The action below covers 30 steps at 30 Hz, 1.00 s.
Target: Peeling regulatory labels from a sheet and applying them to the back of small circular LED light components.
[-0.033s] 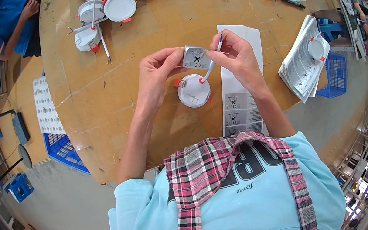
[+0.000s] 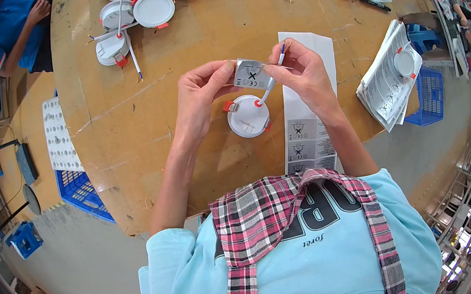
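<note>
A round white downlight [image 2: 249, 122] with red-tipped spring clips lies back side up on the table below my hands. Its white cable [image 2: 268, 87] rises from a red grommet toward my right hand, where bare wire ends and a blue wire stick out. My left hand [image 2: 199, 95] pinches the left end of a silver sticker label [image 2: 251, 73] between thumb and fingers. My right hand [image 2: 304, 77] is closed on the cable, its thumb at the label's right end against it. Under my right forearm lies a white label sheet [image 2: 298, 113] with several grey labels on it.
Several more downlights [image 2: 154, 10] with loose cables crowd the table's far side. A stack of printed sheets [image 2: 386, 86] with one small downlight [image 2: 404, 63] on top sits at right, near a black marker [image 2: 375, 4]. Blue crates [image 2: 83, 195] stand beside the table. A co-worker's arm [image 2: 22, 44] shows far left.
</note>
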Each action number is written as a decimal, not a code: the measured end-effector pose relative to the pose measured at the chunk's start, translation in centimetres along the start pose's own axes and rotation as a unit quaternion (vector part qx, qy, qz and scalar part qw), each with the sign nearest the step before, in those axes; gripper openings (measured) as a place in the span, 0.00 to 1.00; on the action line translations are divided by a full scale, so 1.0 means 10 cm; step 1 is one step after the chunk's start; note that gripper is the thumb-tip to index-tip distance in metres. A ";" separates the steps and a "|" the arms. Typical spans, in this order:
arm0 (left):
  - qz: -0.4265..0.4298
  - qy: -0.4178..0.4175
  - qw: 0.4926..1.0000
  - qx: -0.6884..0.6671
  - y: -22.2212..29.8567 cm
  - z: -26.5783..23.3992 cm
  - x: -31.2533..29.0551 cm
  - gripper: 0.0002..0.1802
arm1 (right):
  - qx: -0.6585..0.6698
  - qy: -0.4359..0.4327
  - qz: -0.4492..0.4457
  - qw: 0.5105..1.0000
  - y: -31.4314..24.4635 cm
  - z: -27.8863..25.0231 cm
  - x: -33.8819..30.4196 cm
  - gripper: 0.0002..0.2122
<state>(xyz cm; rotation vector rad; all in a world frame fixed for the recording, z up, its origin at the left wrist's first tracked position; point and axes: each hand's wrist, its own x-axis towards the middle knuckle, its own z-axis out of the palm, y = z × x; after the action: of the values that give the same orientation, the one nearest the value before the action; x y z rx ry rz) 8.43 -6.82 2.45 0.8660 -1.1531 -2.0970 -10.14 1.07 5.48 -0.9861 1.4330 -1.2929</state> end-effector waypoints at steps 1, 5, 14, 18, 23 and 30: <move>0.003 0.007 1.000 -0.014 0.01 0.01 0.00 0.15 | 0.003 0.002 0.001 1.000 -0.01 0.01 0.00 0.07; -0.002 0.015 0.999 -0.041 0.04 0.04 -0.01 0.17 | -0.003 -0.001 0.000 1.000 0.00 -0.01 0.00 0.06; 0.055 0.050 0.994 0.078 0.04 0.22 -0.07 0.13 | -0.015 0.003 0.008 1.000 -0.04 0.01 -0.02 0.06; 0.060 0.062 0.992 0.089 0.02 0.25 -0.07 0.12 | -0.018 0.005 0.010 1.000 -0.05 0.03 -0.04 0.06; 0.071 0.080 0.989 0.103 0.02 0.26 -0.06 0.11 | -0.018 0.004 0.009 1.000 -0.04 0.03 -0.04 0.06; 0.063 0.085 0.994 0.027 0.04 0.23 -0.04 0.13 | 0.029 0.000 0.011 1.000 -0.03 0.01 -0.05 0.06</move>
<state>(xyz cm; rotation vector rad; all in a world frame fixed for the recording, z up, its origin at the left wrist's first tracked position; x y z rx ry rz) 7.01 -5.60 3.82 0.9512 -1.1469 -1.8611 -9.88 1.49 5.82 -0.9287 1.3949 -1.3118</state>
